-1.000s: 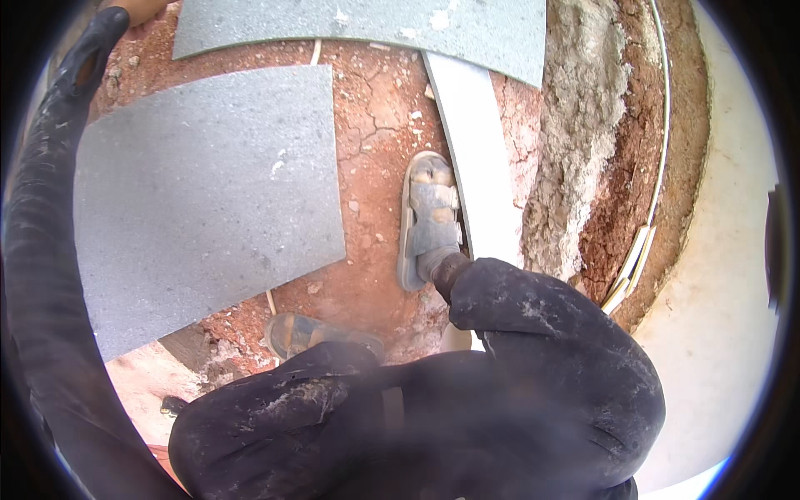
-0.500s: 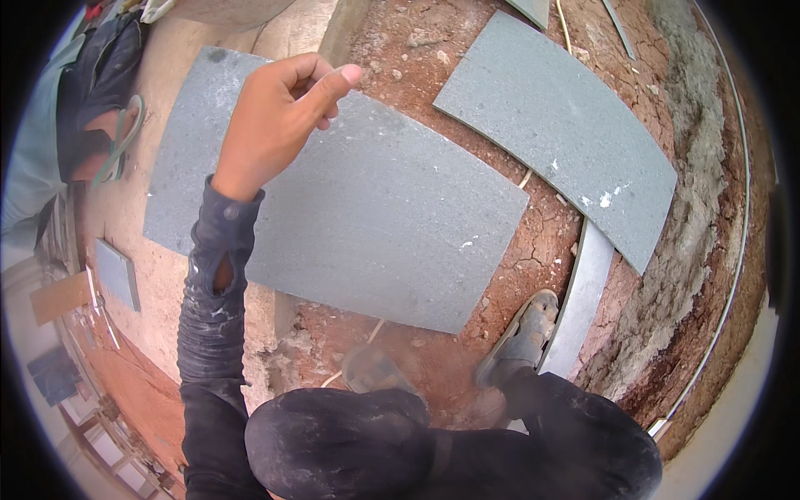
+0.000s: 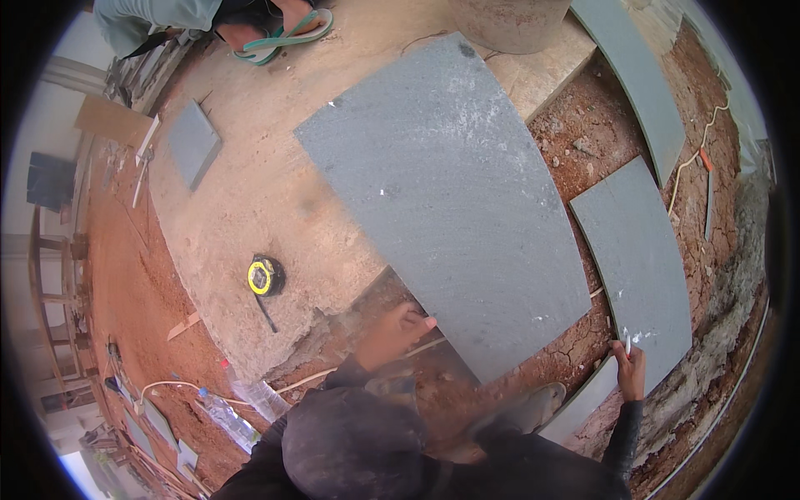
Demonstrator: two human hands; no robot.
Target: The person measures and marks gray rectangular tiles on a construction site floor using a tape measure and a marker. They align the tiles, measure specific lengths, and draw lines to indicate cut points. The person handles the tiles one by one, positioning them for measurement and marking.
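A large grey slab [image 3: 467, 192] lies across the concrete and the red soil in front of me. At its near left edge my left hand [image 3: 396, 332] is curled, slightly blurred, with the thumb tip against the slab's side. Whatever it may pinch is hidden. My right hand [image 3: 631, 372] is closed around a short white stick [image 3: 627, 345], whose tip points up. That hand is over the near end of a narrower grey slab [image 3: 646, 258], beside its white marks. A pale strip [image 3: 583, 400] passes below the right hand.
On the concrete lie a yellow-and-black tape measure [image 3: 265, 276] and a small grey tile [image 3: 193, 143]. Plastic bottles [image 3: 229, 419] rest on soil at lower left. Another person's sandalled foot [image 3: 287, 37] and a bucket [image 3: 512, 21] are at the far side. Another long slab [image 3: 633, 79] lies far right.
My view has swung left, bringing the tape measure and bottles in. My left hand has dropped from above the large slab to its near edge. My right hand has come into view with the white stick.
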